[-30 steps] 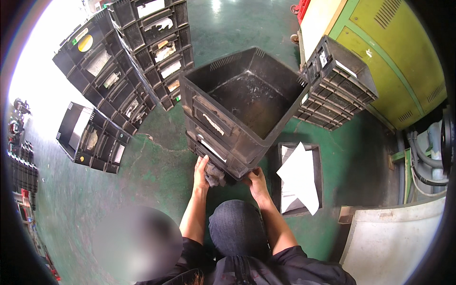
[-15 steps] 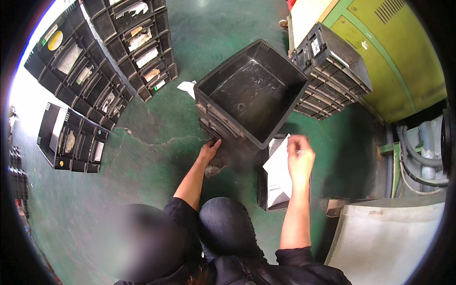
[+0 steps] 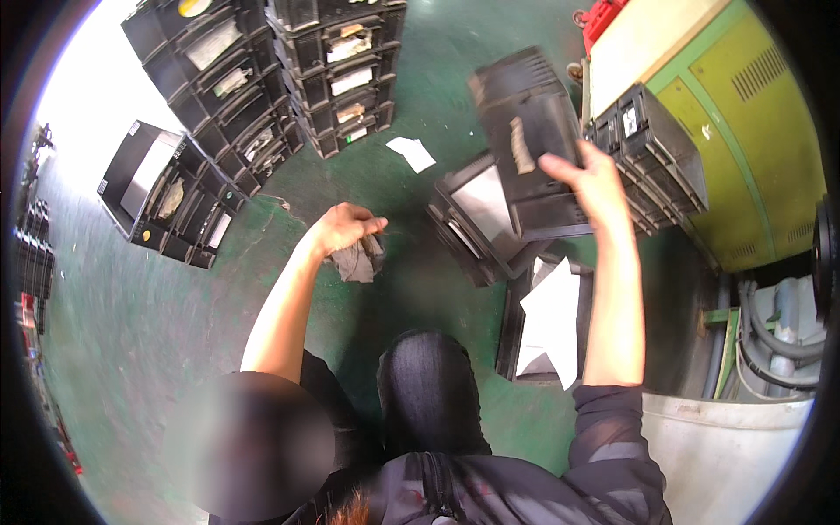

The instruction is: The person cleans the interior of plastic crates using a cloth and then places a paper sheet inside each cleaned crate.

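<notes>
My left hand (image 3: 346, 229) is closed on a crumpled grey rag (image 3: 357, 261), its fingers bent over the cloth so that the upper part is covered. My right hand (image 3: 595, 184) is at the near right side of a tilted black crate (image 3: 544, 109), thumb stretched across the wall; the other fingers are hard to make out, so I cannot tell how firmly they grip. That crate is smeared by motion, and it hides the far right part of the lower crate (image 3: 449, 234), where a pale sheet (image 3: 487, 207) shows. Whether the two crates touch, I cannot tell.

Just nearer, white papers (image 3: 553, 319) cover most of a dark shallow tray (image 3: 506, 350). Another paper (image 3: 411, 154) lies on the green floor, farther off. To the far left, tall crate stacks (image 3: 254, 96) are cut off at the top. At far right, the raised crate partly blocks a crate stack (image 3: 669, 162) beside the yellow-green cabinet (image 3: 752, 131).
</notes>
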Tool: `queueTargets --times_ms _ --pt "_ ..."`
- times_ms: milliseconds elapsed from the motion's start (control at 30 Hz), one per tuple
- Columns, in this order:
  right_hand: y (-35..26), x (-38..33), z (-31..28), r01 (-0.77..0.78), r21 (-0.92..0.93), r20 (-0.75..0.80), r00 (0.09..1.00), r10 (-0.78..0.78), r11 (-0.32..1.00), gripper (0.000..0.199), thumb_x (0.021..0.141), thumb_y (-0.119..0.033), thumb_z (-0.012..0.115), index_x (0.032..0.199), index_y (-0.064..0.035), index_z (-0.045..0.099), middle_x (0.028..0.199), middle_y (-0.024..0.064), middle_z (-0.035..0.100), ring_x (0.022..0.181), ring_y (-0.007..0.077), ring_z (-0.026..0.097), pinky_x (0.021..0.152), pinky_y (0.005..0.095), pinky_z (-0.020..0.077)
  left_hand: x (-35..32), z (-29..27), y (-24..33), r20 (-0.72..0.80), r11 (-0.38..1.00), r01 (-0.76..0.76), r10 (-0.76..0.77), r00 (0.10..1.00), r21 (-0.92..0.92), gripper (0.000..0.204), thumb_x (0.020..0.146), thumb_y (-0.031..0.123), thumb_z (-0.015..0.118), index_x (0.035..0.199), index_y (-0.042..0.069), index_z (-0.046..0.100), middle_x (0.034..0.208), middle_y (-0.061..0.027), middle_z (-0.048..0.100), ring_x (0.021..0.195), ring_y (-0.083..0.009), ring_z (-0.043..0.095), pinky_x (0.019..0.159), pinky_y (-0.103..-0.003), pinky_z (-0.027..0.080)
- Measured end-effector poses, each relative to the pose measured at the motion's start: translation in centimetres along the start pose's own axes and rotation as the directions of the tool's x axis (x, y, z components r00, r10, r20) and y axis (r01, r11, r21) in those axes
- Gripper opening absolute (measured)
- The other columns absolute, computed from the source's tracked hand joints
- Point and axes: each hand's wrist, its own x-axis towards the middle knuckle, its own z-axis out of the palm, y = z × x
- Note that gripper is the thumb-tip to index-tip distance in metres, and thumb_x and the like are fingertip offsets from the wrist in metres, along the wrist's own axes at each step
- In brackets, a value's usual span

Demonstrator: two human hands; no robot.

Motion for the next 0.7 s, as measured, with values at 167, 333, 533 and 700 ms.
queueTargets --times_ms 167,333,533,700 --pt "-8.3 1.8 -1.9 -0.075 0.706 -0.034 0.99 0.139 0.704 0.042 0.08 -0.028 0.064 0.106 0.0044 0.055 0.094 0.0158 0.062 0.083 0.0206 0.06 0.068 0.0354 0.0495 -7.5 -2.0 7.4 -0.371 0.949 -0.255 0.309 0.876 0.187 0.053 0.072 0.036 0.072 0.113 0.007 0.056 0.082 -0.0115 0.062 0.078 -0.0218 0.061 0.069 -0.033 0.048" --pt "-13.2 4.6 4.9 -0.208 0.895 0.049 0.924 0.379 0.394 0.02 0.08 -0.016 0.064 0.091 -0.0017 0.054 0.082 0.0109 0.058 0.071 0.0247 0.056 0.069 0.0336 0.0482 -13.0 -1.4 7.3 -0.576 0.852 -0.187 0.477 0.664 0.489 0.096 0.063 0.057 0.069 0.134 0.004 0.031 0.083 -0.0138 0.059 0.075 -0.029 0.063 0.064 -0.036 0.051" --pt "-15.5 1.2 19.4 -0.259 0.96 0.221 0.936 0.275 0.111 0.021 0.091 -0.013 0.046 0.104 0.0027 0.043 0.094 0.0254 0.057 0.078 0.0382 0.062 0.062 0.0526 0.0561 -10.5 -3.6 1.8 -0.657 0.843 0.385 -0.051 0.752 0.376 0.092 0.079 0.043 0.057 0.138 -0.004 0.005 0.078 -0.0217 0.064 0.074 -0.0339 0.063 0.067 -0.04 0.05" --pt "-16.3 0.2 20.0 -0.337 0.735 0.568 0.78 -0.263 0.589 0.047 0.086 -0.017 0.058 0.123 0.0061 0.041 0.113 0.0229 0.053 0.1 0.0354 0.057 0.084 0.0466 0.05 -7.5 -6.3 -6.5 -0.655 0.923 0.364 -0.198 0.73 0.126 0.044 0.077 0.034 0.054 0.097 -0.004 0.059 0.088 -0.0232 0.063 0.084 -0.0342 0.063 0.075 -0.04 0.049"
